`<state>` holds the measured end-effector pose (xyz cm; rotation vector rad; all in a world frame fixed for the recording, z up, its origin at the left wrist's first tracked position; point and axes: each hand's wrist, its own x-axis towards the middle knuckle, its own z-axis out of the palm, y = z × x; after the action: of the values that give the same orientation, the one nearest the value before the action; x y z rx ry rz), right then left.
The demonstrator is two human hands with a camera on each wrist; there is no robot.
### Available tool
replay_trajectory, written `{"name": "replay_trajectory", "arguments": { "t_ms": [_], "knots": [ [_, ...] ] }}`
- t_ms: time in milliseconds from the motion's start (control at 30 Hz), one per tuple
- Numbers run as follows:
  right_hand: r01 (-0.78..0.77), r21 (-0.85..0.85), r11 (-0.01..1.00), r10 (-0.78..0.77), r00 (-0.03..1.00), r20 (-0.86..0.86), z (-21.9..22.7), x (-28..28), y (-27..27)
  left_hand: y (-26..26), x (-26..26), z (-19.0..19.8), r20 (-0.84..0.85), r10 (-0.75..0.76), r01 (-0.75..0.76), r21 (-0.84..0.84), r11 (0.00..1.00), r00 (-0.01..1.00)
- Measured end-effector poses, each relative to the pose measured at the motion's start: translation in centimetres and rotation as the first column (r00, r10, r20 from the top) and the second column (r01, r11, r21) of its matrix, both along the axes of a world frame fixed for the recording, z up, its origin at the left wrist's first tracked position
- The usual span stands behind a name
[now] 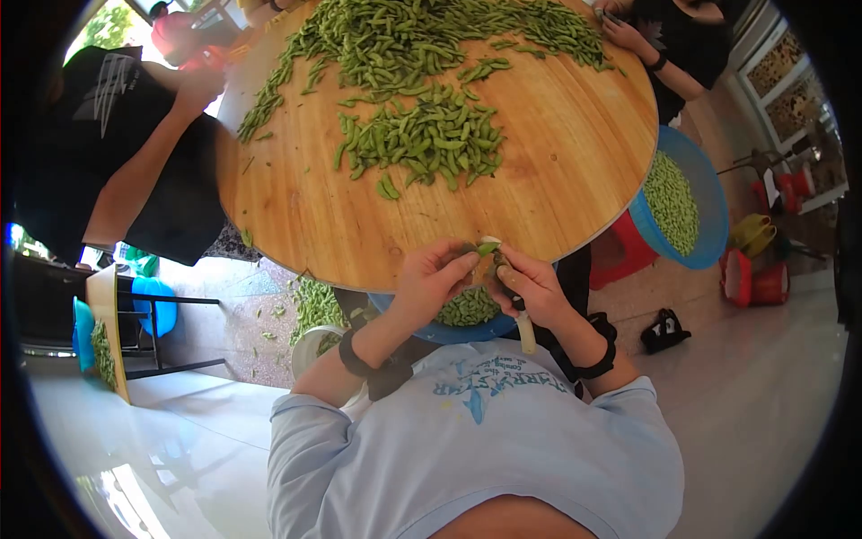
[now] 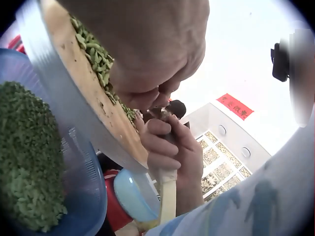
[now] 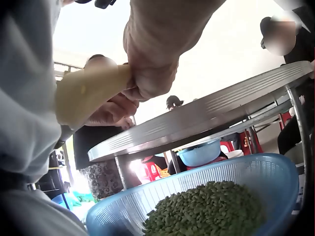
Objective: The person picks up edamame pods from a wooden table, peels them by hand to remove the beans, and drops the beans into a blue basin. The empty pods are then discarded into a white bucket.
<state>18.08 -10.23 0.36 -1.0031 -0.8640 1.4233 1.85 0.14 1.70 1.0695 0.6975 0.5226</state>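
Close over the near edge of the round wooden table [image 1: 557,207], my left hand [image 1: 431,278] pinches a green soybean pod [image 1: 488,248] between thumb and fingers. My right hand [image 1: 537,286] meets it at the fingertips and grips a tool with a dark upper part and a pale cream handle [image 1: 526,334]; its working end is hidden by the fingers. In the left wrist view, the cream handle [image 2: 168,196] hangs below the curled right fingers. Under both hands sits a blue basket [image 3: 275,172] of shelled beans [image 3: 206,209].
A small pile of pods [image 1: 422,139] lies ahead on the table, with a larger heap [image 1: 386,40] behind it. A second blue basket [image 1: 714,193] of beans stands at right by a red stool [image 1: 626,251]. Other people sit around the table. Pods [image 1: 314,310] litter the floor at left.
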Motion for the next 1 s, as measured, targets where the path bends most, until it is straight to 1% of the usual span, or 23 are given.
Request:
{"name": "replay_trajectory", "arguments": {
  "t_ms": [67,100,167,200,267,300,400,467,600,633,667,700,767,800,833,867,900,933,967,1000],
  "knots": [
    [-0.01,0.001,1.0,0.01,0.998,-0.061,0.1,-0.3,-0.2,0.3,0.1,-0.2,0.022,-0.085,0.085,-0.027,0.996,0.996],
    [0.005,-0.001,1.0,-0.005,0.998,-0.06,0.1,-0.4,-0.2,0.6,0.0,-0.5,0.023,-0.1,0.1,-0.028,0.995,0.995],
    [-0.012,-0.016,1.0,0.011,0.996,-0.089,0.2,-0.6,-0.3,1.1,-0.3,-1.2,0.058,-0.138,0.142,-0.078,0.987,0.989],
    [-0.004,-0.019,1.0,0.003,0.996,-0.086,0.2,-0.9,-0.3,1.1,-0.2,-1.1,0.061,-0.145,0.15,-0.08,0.985,0.988],
    [0.012,-0.007,1.0,-0.013,0.995,-0.101,0.1,-1.5,-0.2,1.0,-0.2,-0.8,0.067,-0.158,0.159,-0.021,0.987,0.985],
    [0.015,-0.012,1.0,-0.016,0.995,-0.099,-0.1,-1.6,-0.2,0.9,-0.2,-1.0,0.071,-0.16,0.162,-0.025,0.986,0.985],
    [0.042,-0.001,0.999,-0.042,0.994,-0.101,-0.8,-1.7,-0.2,0.5,-0.2,-1.6,0.091,-0.126,0.129,-0.023,0.991,0.988],
    [0.051,-0.034,0.998,-0.056,0.983,-0.174,-0.7,-1.6,-0.1,0.0,-0.3,-2.2,0.109,-0.033,0.019,0.127,0.992,0.993],
    [-0.034,-0.026,0.999,0.028,0.973,-0.231,-0.6,-1.0,0.2,0.0,-0.6,-2.2,0.116,0.013,-0.028,0.133,0.991,0.993],
    [-0.03,-0.051,0.998,0.014,0.954,-0.299,-0.5,-0.9,0.3,0.1,-0.7,-2.1,0.2,-0.014,0.016,-0.007,1.0,0.98],
    [-0.027,-0.076,0.997,-0.002,0.931,-0.364,-0.4,-0.7,0.4,0.2,-0.7,-1.9,0.287,-0.03,0.073,-0.14,0.987,0.957],
    [-0.036,-0.073,0.997,0.007,0.932,-0.363,-0.5,-0.5,0.5,0.1,-0.6,-1.7,0.289,-0.022,0.064,-0.138,0.988,0.957],
    [-0.098,-0.099,0.99,0.018,0.795,-0.606,-0.7,0.2,0.7,-0.3,-0.6,-1.4,0.421,0.051,0.071,-0.27,0.96,0.906],
    [-0.106,-0.097,0.99,0.025,0.795,-0.605,-0.8,0.4,0.8,-0.4,-0.5,-2.2,0.421,0.057,0.064,-0.268,0.961,0.905],
    [-0.146,-0.108,0.983,0.034,0.732,-0.681,-0.8,0.6,0.8,-0.4,-0.5,-3.4,0.367,0.037,-0.019,-0.052,0.998,0.929],
    [-0.186,-0.114,0.976,0.039,0.661,-0.749,-0.8,0.7,0.9,-0.4,-0.6,-4.4,0.308,0.032,-0.088,0.172,0.981,0.951],
    [-0.194,-0.11,0.975,0.048,0.663,-0.747,-1.0,0.9,1.0,-0.3,-0.4,-4.3,0.31,0.038,-0.096,0.176,0.98,0.95],
    [-0.215,-0.098,0.972,0.067,0.648,-0.758,-1.5,1.1,1.0,0.0,-0.3,-4.2,0.245,0.044,-0.156,0.464,0.872,0.969],
    [-0.236,-0.088,0.968,0.084,0.632,-0.77,-1.8,1.3,1.0,0.3,-0.1,-4.1,0.178,0.072,-0.179,0.709,0.682,0.981],
    [-0.245,-0.089,0.965,0.089,0.63,-0.772,-1.8,1.4,1.1,0.5,0.1,-3.6,0.176,0.082,-0.184,0.708,0.681,0.981]
  ]
}}
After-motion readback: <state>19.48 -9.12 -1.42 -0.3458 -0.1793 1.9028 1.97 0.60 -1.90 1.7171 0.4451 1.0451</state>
